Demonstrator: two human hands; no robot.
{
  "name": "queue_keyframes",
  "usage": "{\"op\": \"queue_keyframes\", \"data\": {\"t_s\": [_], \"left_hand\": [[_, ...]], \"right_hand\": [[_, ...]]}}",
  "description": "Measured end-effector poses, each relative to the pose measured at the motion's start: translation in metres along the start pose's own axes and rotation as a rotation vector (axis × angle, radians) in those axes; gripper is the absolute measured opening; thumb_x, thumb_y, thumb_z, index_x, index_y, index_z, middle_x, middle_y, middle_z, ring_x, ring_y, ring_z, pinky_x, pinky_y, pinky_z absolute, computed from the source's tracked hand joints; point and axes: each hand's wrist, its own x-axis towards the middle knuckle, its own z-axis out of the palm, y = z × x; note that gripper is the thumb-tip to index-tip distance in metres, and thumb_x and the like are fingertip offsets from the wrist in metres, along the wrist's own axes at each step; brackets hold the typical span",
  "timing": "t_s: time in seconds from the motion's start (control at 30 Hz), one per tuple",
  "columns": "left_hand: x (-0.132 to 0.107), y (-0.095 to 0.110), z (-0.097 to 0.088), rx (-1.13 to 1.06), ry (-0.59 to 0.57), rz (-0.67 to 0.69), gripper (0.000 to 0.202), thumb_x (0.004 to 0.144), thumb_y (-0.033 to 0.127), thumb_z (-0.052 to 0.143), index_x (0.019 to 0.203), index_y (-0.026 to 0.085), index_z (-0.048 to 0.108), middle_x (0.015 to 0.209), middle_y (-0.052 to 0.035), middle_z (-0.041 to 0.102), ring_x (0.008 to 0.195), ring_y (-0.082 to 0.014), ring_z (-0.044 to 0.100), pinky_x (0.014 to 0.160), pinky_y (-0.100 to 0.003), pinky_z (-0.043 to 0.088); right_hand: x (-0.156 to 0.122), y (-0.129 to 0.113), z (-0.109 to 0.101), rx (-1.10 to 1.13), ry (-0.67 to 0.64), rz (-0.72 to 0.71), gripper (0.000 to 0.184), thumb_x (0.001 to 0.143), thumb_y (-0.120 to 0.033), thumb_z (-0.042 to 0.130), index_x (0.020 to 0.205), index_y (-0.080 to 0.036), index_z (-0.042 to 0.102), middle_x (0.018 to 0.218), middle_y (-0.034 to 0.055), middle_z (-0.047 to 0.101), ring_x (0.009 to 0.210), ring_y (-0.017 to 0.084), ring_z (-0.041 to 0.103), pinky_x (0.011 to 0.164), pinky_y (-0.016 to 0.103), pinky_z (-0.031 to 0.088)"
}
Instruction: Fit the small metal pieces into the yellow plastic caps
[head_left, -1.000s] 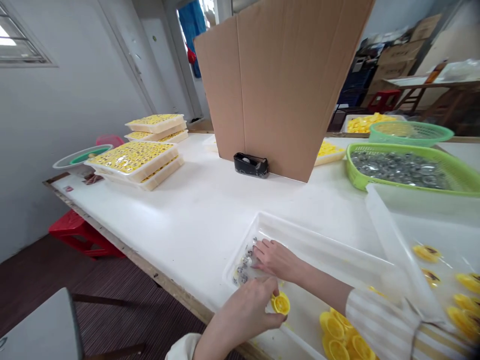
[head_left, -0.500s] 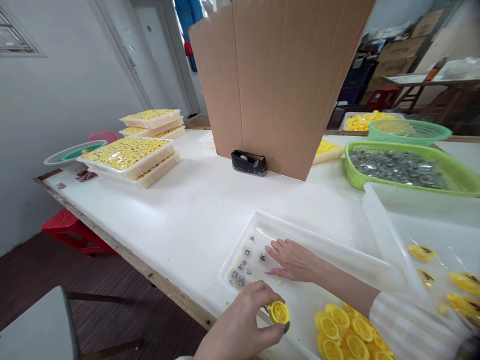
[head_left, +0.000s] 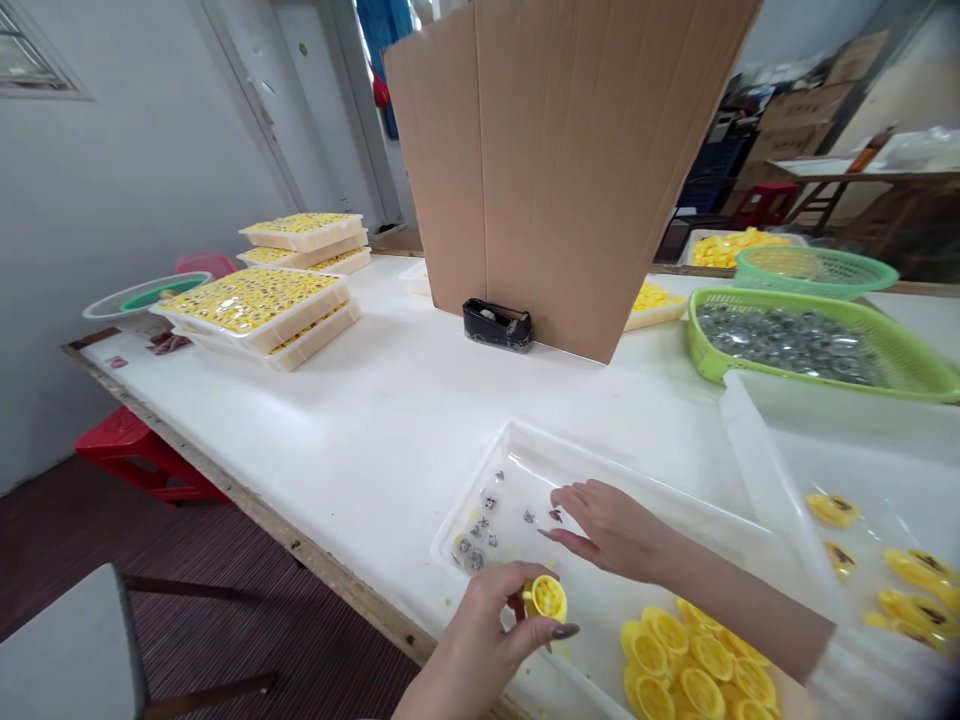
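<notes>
My left hand [head_left: 487, 620] is shut on a yellow plastic cap [head_left: 547, 598] at the near edge of a shallow white plastic tray [head_left: 517, 450]. My right hand [head_left: 611, 530] lies open over the tray, fingers spread, holding nothing. Its fingertips are close to several small metallic pieces [head_left: 480, 530] scattered on the tray floor. A pile of yellow caps [head_left: 690, 665] sits in the same tray's near right corner, below my right forearm. A second white tray [head_left: 780, 480] to the right holds more yellow caps [head_left: 832, 510].
A green basket of metallic pieces [head_left: 787, 345] stands beyond the trays. A cardboard sheet [head_left: 555, 170] and tape dispenser [head_left: 496, 325] stand mid-table. Stacked trays of yellow parts [head_left: 251, 300] are at left. The white table's edge [head_left: 300, 570] runs along the left.
My right hand has slid rightward, away from the metallic pieces, and its striped sleeve has left view. My left hand still holds the cap, which has turned slightly.
</notes>
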Motion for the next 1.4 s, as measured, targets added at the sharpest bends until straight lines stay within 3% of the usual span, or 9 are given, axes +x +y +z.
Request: {"op": "queue_keyframes", "data": {"t_s": [0.13, 0.27, 0.5, 0.87, 1.0, 1.1, 1.17, 1.27, 1.4], "left_hand": [[0.010, -0.005, 0.010, -0.293, 0.014, -0.033, 0.028, 0.069, 0.036, 0.076, 0.089, 0.017, 0.071, 0.078, -0.0018, 0.062, 0.069, -0.0122, 0.051, 0.065, -0.024, 0.045], [0.014, 0.006, 0.015, -0.448, -0.057, -0.057, 0.037, 0.064, 0.033, 0.080, 0.096, 0.017, 0.070, 0.081, -0.0022, 0.060, 0.070, -0.0123, 0.054, 0.065, -0.024, 0.047], [0.003, 0.029, 0.014, -0.136, -0.163, 0.088, 0.057, 0.053, 0.037, 0.086, 0.106, 0.027, 0.066, 0.087, 0.0014, 0.055, 0.079, -0.0126, 0.052, 0.075, -0.025, 0.044], [-0.002, 0.029, 0.046, -0.043, 0.157, 0.311, 0.023, 0.091, 0.036, 0.048, 0.097, 0.019, 0.062, 0.082, -0.0037, 0.057, 0.077, -0.0136, 0.050, 0.072, -0.026, 0.041], [-0.007, 0.031, 0.044, -0.065, 0.105, 0.292, 0.026, 0.095, 0.033, 0.038, 0.096, 0.019, 0.059, 0.091, -0.0058, 0.061, 0.084, -0.0149, 0.055, 0.079, -0.028, 0.043], [-0.016, 0.028, 0.044, -0.058, 0.108, 0.175, 0.030, 0.095, 0.037, 0.037, 0.119, 0.023, 0.046, 0.110, -0.0078, 0.057, 0.100, -0.0174, 0.054, 0.092, -0.032, 0.041], [-0.019, 0.024, 0.048, -0.070, 0.150, 0.141, 0.034, 0.095, 0.041, 0.035, 0.123, 0.024, 0.039, 0.115, -0.0084, 0.053, 0.104, -0.0186, 0.052, 0.094, -0.033, 0.040], [-0.015, 0.017, 0.062, -0.134, 0.157, 0.184, 0.033, 0.094, 0.045, 0.032, 0.118, 0.024, 0.039, 0.111, -0.0081, 0.052, 0.100, -0.0188, 0.052, 0.091, -0.035, 0.041], [0.001, 0.020, 0.081, -0.260, 0.065, 0.217, 0.033, 0.095, 0.047, 0.027, 0.116, 0.022, 0.033, 0.102, -0.0077, 0.051, 0.095, -0.0180, 0.052, 0.088, -0.035, 0.042]], "right_hand": [[-0.025, -0.022, -0.035, 0.176, 0.156, 0.073, 0.021, 0.096, -0.037, 0.041, 0.103, -0.018, 0.047, 0.083, 0.0049, 0.064, 0.070, 0.016, 0.059, 0.062, 0.027, 0.048], [-0.041, -0.044, -0.047, 0.201, 0.204, 0.071, 0.023, 0.097, -0.038, 0.041, 0.109, -0.019, 0.046, 0.087, 0.0051, 0.067, 0.075, 0.014, 0.063, 0.065, 0.025, 0.052], [-0.046, -0.058, -0.044, 0.234, 0.257, 0.039, 0.022, 0.095, -0.032, 0.047, 0.111, -0.018, 0.049, 0.087, 0.0046, 0.070, 0.076, 0.013, 0.067, 0.065, 0.021, 0.054], [-0.059, -0.068, -0.034, 0.451, 0.255, 0.182, 0.032, 0.092, -0.023, 0.049, 0.123, -0.032, 0.047, 0.088, 0.0028, 0.068, 0.074, 0.017, 0.067, 0.062, 0.026, 0.058], [-0.061, -0.075, -0.040, 0.550, 0.225, 0.258, 0.031, 0.089, -0.026, 0.053, 0.118, -0.034, 0.047, 0.076, 0.0003, 0.061, 0.065, 0.016, 0.062, 0.057, 0.027, 0.056], [-0.060, -0.076, -0.051, 0.741, 0.180, 0.389, 0.054, 0.090, -0.035, 0.050, 0.139, -0.031, 0.025, 0.089, 0.0048, 0.058, 0.073, 0.018, 0.060, 0.066, 0.032, 0.058], [-0.059, -0.078, -0.056, 0.888, 0.115, 0.475, 0.055, 0.093, -0.041, 0.042, 0.141, -0.030, 0.018, 0.088, 0.0040, 0.055, 0.071, 0.016, 0.057, 0.065, 0.033, 0.057], [-0.061, -0.085, -0.051, 0.967, 0.051, 0.550, 0.045, 0.097, -0.043, 0.033, 0.139, -0.032, 0.021, 0.083, 0.0014, 0.054, 0.069, 0.015, 0.054, 0.066, 0.033, 0.054], [-0.063, -0.096, -0.040, 1.046, 0.184, 0.659, 0.036, 0.096, -0.044, 0.035, 0.129, -0.031, 0.030, 0.077, -0.0010, 0.053, 0.067, 0.014, 0.053, 0.063, 0.030, 0.050]]}}
